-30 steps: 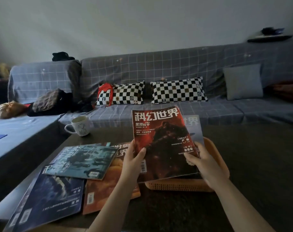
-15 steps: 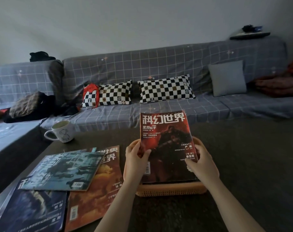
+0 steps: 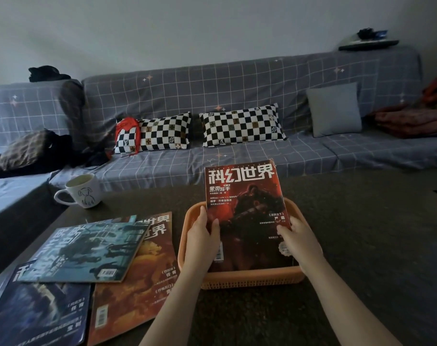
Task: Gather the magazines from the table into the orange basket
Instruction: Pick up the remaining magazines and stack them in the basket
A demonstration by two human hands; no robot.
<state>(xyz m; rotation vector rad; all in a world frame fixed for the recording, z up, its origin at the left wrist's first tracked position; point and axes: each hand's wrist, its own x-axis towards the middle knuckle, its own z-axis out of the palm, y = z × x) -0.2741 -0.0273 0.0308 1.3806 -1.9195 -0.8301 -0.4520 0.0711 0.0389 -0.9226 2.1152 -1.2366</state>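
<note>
Orange plastic forms the basket (image 3: 249, 279) sitting on the dark table (image 3: 362, 245) straight in front of me. I hold a red magazine (image 3: 247, 216) with both hands, its lower part down inside the basket and its top tilted up past the far rim. My left hand (image 3: 202, 242) grips the magazine's left edge, thumb on the cover; my right hand (image 3: 299, 242) grips the right edge the same way, fingers curled behind.

Three more magazines lie flat on the table to the left, overlapping: a teal one (image 3: 87, 250) on top, an orange one (image 3: 142, 275) just beside the basket's left wall, and a dark blue one (image 3: 40, 313) nearest me at the table's left edge. A white mug (image 3: 81, 191) stands beyond them near the far left corner.

Right of the basket the tabletop is bare and open. Behind the table runs a grey checked sofa (image 3: 237, 91) with two checkerboard pillows (image 3: 242, 126) and one plain grey cushion (image 3: 334, 108).
</note>
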